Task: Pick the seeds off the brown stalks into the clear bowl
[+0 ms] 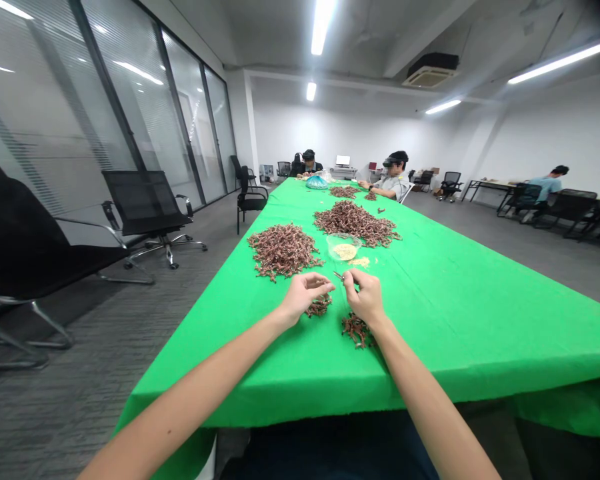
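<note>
My right hand (363, 297) pinches a small brown dried sprig (339, 275) between its fingertips. My left hand (305, 297) hovers close by with curled fingers, and whatever they may hold is hidden. Just below it lies a small heap of dried reddish-brown sprigs (319, 307), and a second small heap (356, 330) sits under my right wrist. Farther out are two large heaps (283, 251) (356, 223) of the same material. A clear plastic bowl (344, 247) of pale yellow grains stands between them, with loose grains (359, 262) spilled in front.
A green cloth (455, 333) covers the long table, and more heaps lie toward its far end. Two seated people (393, 177) (309, 162) work there, with a blue-tinted bag (317, 183) nearby. Black mesh chairs (147, 203) stand along the glass wall on my left.
</note>
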The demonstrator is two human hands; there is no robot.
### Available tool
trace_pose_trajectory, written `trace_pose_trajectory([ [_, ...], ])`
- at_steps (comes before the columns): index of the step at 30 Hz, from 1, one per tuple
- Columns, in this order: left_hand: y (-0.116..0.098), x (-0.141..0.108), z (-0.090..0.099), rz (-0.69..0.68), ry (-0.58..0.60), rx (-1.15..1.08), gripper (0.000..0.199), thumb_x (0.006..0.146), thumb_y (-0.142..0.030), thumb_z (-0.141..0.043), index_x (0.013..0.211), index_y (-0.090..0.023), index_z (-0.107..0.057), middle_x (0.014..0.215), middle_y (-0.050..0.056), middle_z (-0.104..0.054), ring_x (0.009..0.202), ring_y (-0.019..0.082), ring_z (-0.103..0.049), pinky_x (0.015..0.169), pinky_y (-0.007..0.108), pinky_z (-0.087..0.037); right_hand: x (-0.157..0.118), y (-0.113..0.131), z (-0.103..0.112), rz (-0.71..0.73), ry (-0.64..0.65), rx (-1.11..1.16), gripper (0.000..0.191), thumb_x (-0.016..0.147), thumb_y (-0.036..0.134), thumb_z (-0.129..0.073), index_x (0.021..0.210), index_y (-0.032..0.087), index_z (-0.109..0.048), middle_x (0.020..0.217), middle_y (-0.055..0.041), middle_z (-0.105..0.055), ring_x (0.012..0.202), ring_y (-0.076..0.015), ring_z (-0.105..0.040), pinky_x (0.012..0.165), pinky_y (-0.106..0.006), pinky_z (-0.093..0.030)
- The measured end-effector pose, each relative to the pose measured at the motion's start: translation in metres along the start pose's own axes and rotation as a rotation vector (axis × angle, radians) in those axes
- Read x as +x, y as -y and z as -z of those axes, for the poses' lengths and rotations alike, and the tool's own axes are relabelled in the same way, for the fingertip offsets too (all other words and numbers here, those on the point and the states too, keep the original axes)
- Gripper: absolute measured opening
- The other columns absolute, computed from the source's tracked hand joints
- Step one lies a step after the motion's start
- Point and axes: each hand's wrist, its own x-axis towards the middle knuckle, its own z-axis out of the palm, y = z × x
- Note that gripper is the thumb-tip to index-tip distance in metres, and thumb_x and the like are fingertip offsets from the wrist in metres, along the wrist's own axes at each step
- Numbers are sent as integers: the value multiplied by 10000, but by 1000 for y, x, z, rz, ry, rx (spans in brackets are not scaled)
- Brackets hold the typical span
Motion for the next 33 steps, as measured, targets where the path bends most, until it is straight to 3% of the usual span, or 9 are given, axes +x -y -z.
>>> trace_pose_trajectory([
  [6, 6, 4, 5, -142, -26, 240, 323, 650, -434, -826, 797, -153, -769, 787, 80, -741, 732, 214, -666, 719, 344, -515, 0, -2, -1, 5, 6, -21, 344, 965, 328, -424, 669, 197, -542, 596, 9, -514, 548, -117, -440, 584, -250, -335],
  [15, 1, 6, 14, -170, 45, 443, 339, 662, -407, -808, 869, -141, -771, 770, 85, -738, 665, 194, -633, 648, 316, -497, 1, -1, 1, 13, 20, -26, 340, 961, 324, -428, 660, 195, -522, 587, 19, -486, 540, -111, -423, 585, -256, -314],
  [21, 2, 25, 43, -205, -66, 597, 344, 637, -393, -812, 884, -160, -762, 831, 84, -743, 655, 183, -619, 639, 319, -494, 1, 0, 2, 21, 6, -20, 337, 965, 329, -426, 673, 201, -538, 601, 7, -523, 557, -121, -455, 591, -258, -330],
  [26, -24, 71, 75, -213, -171, 694, 365, 595, -379, -842, 869, -153, -754, 804, 90, -734, 686, 211, -641, 708, 360, -514, 1, 0, 1, 32, 12, -19, 331, 965, 326, -428, 685, 203, -555, 628, -7, -570, 573, -127, -486, 597, -263, -331],
  [30, -51, 106, 94, -225, -424, 793, 664, 548, -335, -883, 1142, -127, -672, 1013, 137, -732, 896, 243, -678, 865, 369, -502, 2, 0, 2, 34, 2, -32, 323, 964, 322, -432, 698, 202, -571, 646, -11, -594, 583, -127, -500, 601, -265, -324],
  [33, -60, 113, 104, -183, -446, 882, 720, 563, -306, -874, 1219, -135, -633, 1058, 138, -728, 957, 252, -686, 910, 363, -486, 2, -1, 3, 24, -8, -38, 326, 964, 321, -435, 692, 200, -569, 647, -12, -598, 580, -125, -499, 602, -264, -323],
])
